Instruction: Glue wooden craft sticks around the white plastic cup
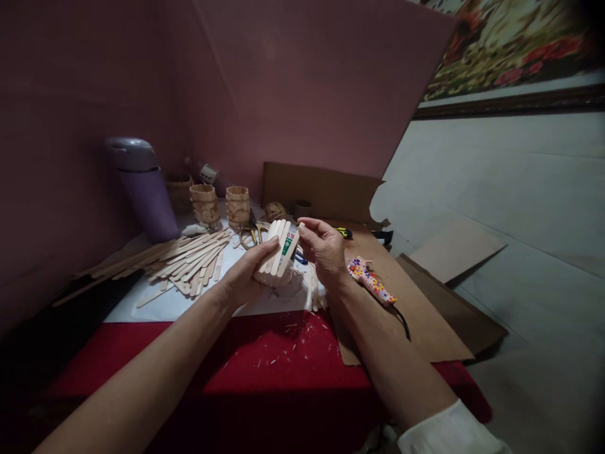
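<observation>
Two bare forearms reach over a worktop point(265, 359) covered in red cloth, with a white sheet point(165, 302) laid across its far part and a brown cardboard sheet point(420, 315) lying along its right side. A pink board stands behind as a backdrop. At the far left stands a purple flask point(144, 189) with a grey lid. A loose heap of flat wooden sticks point(184, 258) spreads over the white sheet, left of the hands. Behind that heap stand two small stick-clad cups point(222, 205), side by side, with scissors point(253, 234) just in front of them and a ball of twine point(275, 210) to their right. A glue gun point(371, 280) with a flowered pattern lies on the cardboard, just right of the right wrist, its dark cord trailing toward the near edge.

Held above the white sheet, at the middle of the scene, is a stick-covered can point(278, 255): sticks stand side by side around it, and a printed label shows in a gap. The left hand point(248, 277) has its grip wrapped around the can from below and behind, thumb lying across the sticks. The right hand point(324, 249) pinches the top end of a single stick point(292, 247) between thumb and fingertips, that stick lying against the can's right side beside the label.
</observation>
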